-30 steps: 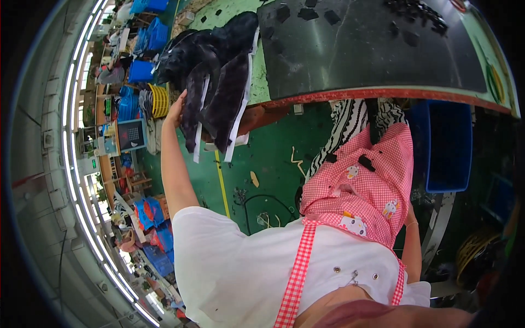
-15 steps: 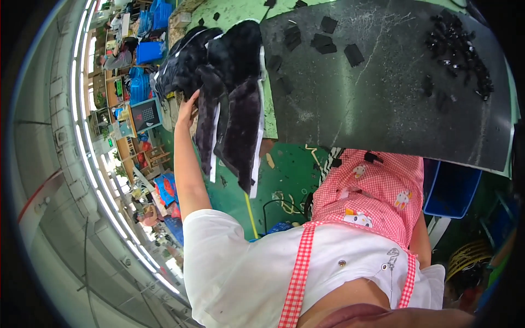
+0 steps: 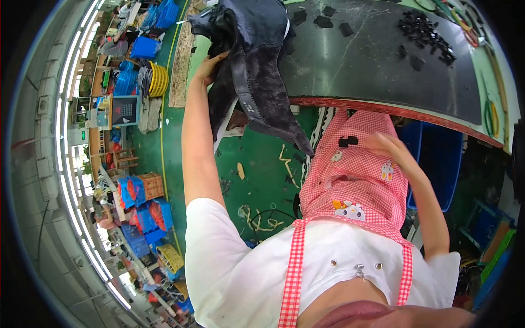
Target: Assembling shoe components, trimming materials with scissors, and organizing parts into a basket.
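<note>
A bundle of black, furry fabric pieces (image 3: 257,71) with a stitched, smooth dark strip hangs over the table's near edge at the upper middle. My left hand (image 3: 209,66) holds it from its left side, with the fingertips partly hidden behind the cloth. Below the hand a pale edge of the fabric shows. My right hand (image 3: 384,143) is in front of my red checked apron (image 3: 361,169), smeared by motion, so its fingers cannot be made out. Small black scraps (image 3: 348,141) lie on the apron beside that hand.
The dark mat (image 3: 377,76) on the table carries black scraps (image 3: 324,22) and a heap of shiny black pieces (image 3: 426,35). Scissors (image 3: 491,117) lie at the right edge. A blue bin (image 3: 440,164) stands under the table; offcuts (image 3: 287,164) litter the green floor.
The fabric bundle has shifted to the right and turned, with my left hand moving along with it. My right hand has come up into view before the apron.
</note>
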### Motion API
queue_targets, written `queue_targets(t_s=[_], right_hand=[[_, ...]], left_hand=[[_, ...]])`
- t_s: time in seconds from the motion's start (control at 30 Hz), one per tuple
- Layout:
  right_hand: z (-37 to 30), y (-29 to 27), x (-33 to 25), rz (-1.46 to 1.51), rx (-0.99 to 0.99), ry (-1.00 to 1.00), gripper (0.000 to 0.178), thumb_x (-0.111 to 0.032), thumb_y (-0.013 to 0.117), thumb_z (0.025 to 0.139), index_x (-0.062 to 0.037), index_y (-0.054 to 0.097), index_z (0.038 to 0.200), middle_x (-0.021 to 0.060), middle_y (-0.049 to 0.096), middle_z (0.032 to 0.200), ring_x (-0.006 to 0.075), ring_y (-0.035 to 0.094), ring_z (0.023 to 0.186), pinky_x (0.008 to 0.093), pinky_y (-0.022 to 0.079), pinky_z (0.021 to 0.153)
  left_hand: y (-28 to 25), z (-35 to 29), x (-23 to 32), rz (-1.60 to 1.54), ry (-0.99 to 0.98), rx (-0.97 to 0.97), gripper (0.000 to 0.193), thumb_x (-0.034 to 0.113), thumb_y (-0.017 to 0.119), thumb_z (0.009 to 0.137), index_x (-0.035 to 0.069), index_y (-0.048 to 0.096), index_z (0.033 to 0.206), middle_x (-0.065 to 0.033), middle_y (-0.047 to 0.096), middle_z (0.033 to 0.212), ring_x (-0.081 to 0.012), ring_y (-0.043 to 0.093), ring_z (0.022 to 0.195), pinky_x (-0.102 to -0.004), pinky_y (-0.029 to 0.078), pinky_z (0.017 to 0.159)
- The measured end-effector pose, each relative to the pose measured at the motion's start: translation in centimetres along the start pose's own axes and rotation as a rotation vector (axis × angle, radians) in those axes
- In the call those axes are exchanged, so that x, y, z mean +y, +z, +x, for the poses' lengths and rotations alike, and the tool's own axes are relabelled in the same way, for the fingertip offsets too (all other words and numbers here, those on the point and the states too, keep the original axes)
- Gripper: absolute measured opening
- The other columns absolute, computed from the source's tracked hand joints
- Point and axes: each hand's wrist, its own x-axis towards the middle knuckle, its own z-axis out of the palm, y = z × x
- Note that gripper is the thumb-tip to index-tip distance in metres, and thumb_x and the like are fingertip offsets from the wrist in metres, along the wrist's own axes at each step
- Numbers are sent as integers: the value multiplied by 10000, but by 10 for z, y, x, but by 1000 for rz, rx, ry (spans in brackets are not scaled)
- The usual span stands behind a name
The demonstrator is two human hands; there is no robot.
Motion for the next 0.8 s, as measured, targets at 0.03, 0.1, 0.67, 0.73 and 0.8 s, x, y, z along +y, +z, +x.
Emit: queue_targets(t_s=[0.03,0.1,0.67,0.73,0.8], right_hand=[[33,20,-5,116,-118,9,679,-524,385,954,48,456,1313,202,476,1345,279,452,1269,373,344,1064],[84,68,-21,178,-245,41,753,-571,337,949,48,361,1378,210,392,1414,277,342,1347,387,243,1120],[-36,-72,-131,-555,128,-268,386,-224,658,858,12,603,1159,64,657,988,116,612,931,212,472,841],[-35,-97,-122,-856,254,-202,413,-224,672,837,-11,596,1183,49,650,982,112,605,912,223,468,840],[-26,-125,-102,-1148,363,-115,446,-224,685,816,-33,588,1208,33,644,976,108,597,893,233,463,840]], left_hand=[[4,-2,4,4,1,-87,449,123,748,769,-34,569,1149,-121,651,1057,-231,641,934,-341,512,848],[21,-15,10,19,113,-88,428,109,742,772,-38,578,1138,-124,651,1060,-228,645,924,-341,522,830],[254,-255,-164,-788,48,-91,466,232,685,847,48,523,1243,-75,576,1238,-238,537,1146,-391,449,972],[287,-257,-222,-841,-86,-122,455,249,685,848,58,531,1232,-74,564,1258,-243,531,1154,-410,445,976],[308,-258,-252,-902,-525,-188,493,320,665,862,101,467,1257,-78,574,1208,-265,577,1071,-421,514,870]])
